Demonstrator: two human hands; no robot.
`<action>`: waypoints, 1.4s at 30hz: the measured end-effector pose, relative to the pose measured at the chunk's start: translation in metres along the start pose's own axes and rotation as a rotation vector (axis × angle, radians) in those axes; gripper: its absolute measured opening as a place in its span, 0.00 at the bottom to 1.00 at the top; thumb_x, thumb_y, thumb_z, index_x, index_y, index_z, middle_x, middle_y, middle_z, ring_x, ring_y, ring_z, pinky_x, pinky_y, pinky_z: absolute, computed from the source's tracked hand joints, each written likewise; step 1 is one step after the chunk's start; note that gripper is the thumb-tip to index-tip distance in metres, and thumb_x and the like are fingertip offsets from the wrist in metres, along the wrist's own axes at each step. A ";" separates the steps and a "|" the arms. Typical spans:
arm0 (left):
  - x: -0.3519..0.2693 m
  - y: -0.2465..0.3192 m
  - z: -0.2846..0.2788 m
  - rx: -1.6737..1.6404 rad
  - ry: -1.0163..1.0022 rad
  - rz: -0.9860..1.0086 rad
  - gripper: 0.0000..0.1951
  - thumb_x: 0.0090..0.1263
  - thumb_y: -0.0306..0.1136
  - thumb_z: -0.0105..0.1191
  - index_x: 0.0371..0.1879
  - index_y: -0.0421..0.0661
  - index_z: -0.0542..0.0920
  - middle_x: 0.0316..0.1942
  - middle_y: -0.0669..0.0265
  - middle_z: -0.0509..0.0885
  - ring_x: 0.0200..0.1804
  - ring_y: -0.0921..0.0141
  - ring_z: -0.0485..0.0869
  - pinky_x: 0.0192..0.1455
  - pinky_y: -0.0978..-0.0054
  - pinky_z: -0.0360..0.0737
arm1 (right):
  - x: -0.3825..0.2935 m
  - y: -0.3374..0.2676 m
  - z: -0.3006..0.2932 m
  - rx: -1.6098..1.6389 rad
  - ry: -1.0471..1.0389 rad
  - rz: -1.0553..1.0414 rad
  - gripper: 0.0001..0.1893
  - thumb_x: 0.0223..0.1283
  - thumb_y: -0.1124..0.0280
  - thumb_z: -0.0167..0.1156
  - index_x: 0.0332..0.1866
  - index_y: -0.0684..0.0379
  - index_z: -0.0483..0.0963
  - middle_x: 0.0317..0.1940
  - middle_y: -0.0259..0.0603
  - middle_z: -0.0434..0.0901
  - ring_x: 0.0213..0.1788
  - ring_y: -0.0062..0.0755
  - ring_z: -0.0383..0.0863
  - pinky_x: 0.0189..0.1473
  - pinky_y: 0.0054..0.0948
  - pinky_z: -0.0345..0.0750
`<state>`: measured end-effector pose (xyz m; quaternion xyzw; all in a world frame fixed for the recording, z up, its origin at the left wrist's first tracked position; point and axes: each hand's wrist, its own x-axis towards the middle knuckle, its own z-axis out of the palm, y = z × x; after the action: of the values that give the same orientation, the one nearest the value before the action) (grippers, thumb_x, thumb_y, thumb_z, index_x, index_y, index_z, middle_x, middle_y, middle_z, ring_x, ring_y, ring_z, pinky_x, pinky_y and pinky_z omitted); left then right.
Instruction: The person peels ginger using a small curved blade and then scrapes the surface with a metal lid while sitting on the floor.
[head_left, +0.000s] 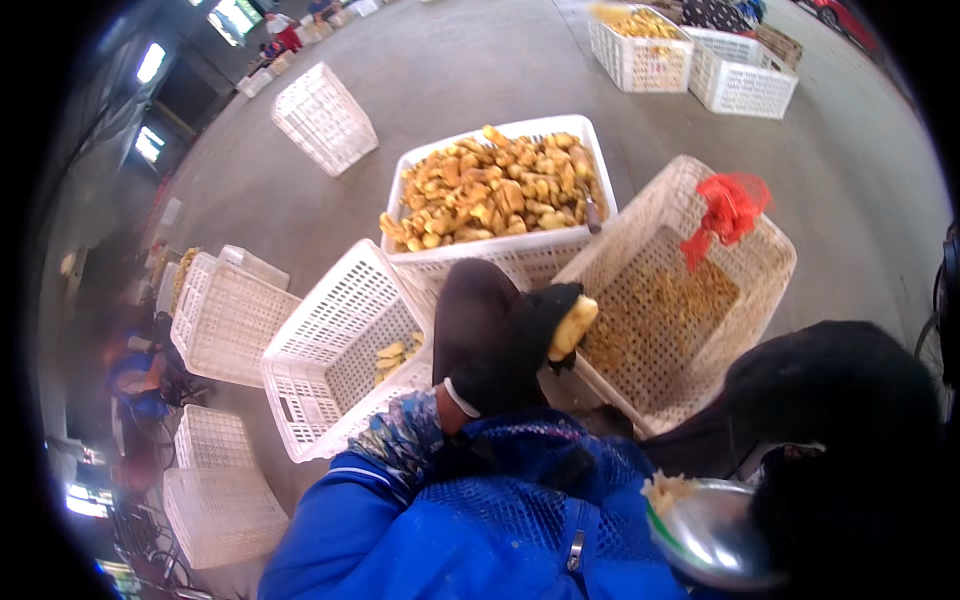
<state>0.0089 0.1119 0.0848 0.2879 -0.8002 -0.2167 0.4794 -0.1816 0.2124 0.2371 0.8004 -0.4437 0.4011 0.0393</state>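
My left hand (525, 341), in a black glove, holds a pale, peeled piece of ginger root (574, 328) beside the near rim of a dirty white plastic crate (776, 247). Small yellowish scraps lie in that crate, and a red mesh bag (726, 210) hangs over its far side. In front stands a white crate (499, 247) heaped with ginger roots (487, 187); a dark-handled tool (591, 210) rests at its right edge. Several pale pieces (390, 358) lie in the open crate (330, 300) on the left. My right hand cannot be made out.
A shiny metal bowl-like object (712, 532), with a pale scrap at its rim, is low at the right by my dark-clad leg. More white crates (225, 319) stand left, one (326, 120) stands beyond, and others (742, 82) stand far right. People sit in the distance.
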 end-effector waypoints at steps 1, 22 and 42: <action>0.004 -0.001 0.003 -0.127 -0.067 -0.154 0.11 0.60 0.36 0.57 0.34 0.42 0.77 0.24 0.65 0.76 0.23 0.71 0.73 0.23 0.74 0.66 | 0.003 0.000 -0.005 -0.031 0.014 -0.033 0.14 0.39 0.69 0.69 0.21 0.59 0.68 0.30 0.45 0.78 0.29 0.35 0.80 0.31 0.29 0.76; 0.023 0.017 -0.017 -0.619 -0.454 -0.611 0.12 0.73 0.38 0.45 0.29 0.44 0.72 0.19 0.71 0.71 0.22 0.78 0.70 0.25 0.78 0.65 | -0.060 0.030 0.102 0.127 -0.187 0.127 0.12 0.43 0.72 0.69 0.29 0.60 0.72 0.38 0.47 0.78 0.37 0.35 0.81 0.38 0.29 0.78; -0.004 -0.031 -0.008 -0.241 -0.308 -0.462 0.18 0.55 0.28 0.61 0.46 0.40 0.77 0.29 0.65 0.82 0.31 0.71 0.80 0.35 0.78 0.73 | -0.030 0.073 0.153 0.611 -0.028 0.374 0.06 0.54 0.71 0.63 0.32 0.63 0.75 0.25 0.44 0.80 0.28 0.35 0.82 0.29 0.28 0.75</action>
<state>0.0257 0.0913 0.0665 0.3672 -0.7452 -0.4547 0.3210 -0.1512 0.1249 0.0918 0.6855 -0.4426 0.5046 -0.2819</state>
